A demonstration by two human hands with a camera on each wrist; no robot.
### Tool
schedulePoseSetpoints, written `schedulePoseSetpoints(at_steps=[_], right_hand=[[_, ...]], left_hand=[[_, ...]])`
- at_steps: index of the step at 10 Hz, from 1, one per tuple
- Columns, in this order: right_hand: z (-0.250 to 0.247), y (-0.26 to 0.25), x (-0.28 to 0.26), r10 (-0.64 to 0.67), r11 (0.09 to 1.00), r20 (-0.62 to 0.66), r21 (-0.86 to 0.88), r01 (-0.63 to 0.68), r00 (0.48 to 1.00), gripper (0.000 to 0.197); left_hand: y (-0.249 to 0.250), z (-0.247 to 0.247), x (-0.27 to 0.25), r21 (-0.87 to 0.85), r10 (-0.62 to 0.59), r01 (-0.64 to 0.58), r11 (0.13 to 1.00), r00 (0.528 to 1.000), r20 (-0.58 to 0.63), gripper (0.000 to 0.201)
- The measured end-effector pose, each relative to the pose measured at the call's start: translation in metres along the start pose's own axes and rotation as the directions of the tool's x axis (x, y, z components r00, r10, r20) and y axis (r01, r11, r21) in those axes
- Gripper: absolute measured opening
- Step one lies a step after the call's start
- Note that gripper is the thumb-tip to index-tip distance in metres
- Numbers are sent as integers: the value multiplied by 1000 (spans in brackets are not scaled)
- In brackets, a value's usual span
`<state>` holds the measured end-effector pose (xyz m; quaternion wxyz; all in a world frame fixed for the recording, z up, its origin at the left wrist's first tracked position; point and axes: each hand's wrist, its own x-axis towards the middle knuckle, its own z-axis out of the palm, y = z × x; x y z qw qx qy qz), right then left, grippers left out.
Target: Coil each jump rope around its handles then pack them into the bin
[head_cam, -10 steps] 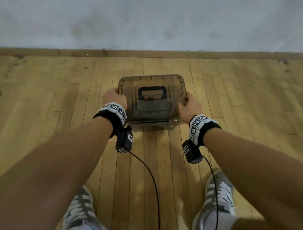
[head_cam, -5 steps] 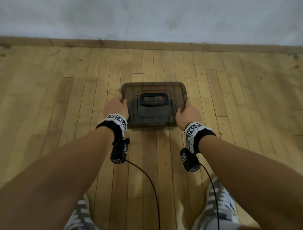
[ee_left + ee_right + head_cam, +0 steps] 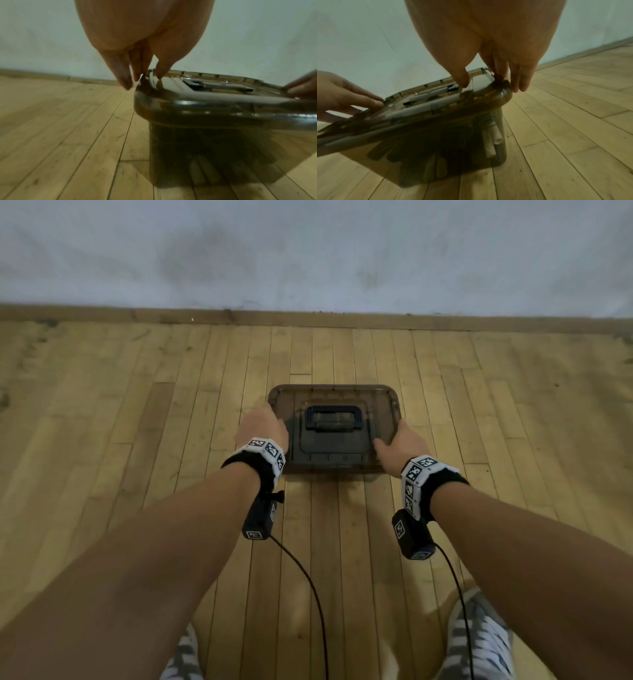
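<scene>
Holding lidded bin [image 3: 334, 470] of rope handles [image 3: 491, 143]

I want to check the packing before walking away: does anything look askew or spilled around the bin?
Nothing stands out. The lid sits on the bin, both hands at its edges; rope handles show inside, none on the floor.

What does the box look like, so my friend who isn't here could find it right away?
Look at the wooden floor in front of the pale wall. There stands a smoky brown see-through bin, with the left hand and right hand on its lid's edges. It's the only box there, with a black handle on top.
</scene>
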<state>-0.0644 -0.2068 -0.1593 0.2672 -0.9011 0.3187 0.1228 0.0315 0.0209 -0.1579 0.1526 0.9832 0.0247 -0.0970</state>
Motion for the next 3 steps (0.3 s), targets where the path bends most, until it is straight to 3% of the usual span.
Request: schedulePoseSetpoints(at_steps=[1, 2, 3], right_hand=[[-21, -12, -11, -6, 999, 30, -39, 8, 1000, 69], [-53, -34, -29, -120, 993, 51, 4, 120, 991, 57], [-87, -57, -60, -222, 973, 52, 70, 218, 974, 63]], left_hand=[[7, -29, -10, 4, 74, -75, 997, 994, 85, 36], [19, -72, -22, -41, 160, -155, 987, 975, 154, 42], [36, -118, -52, -97, 210, -197, 976, 967, 145, 33]])
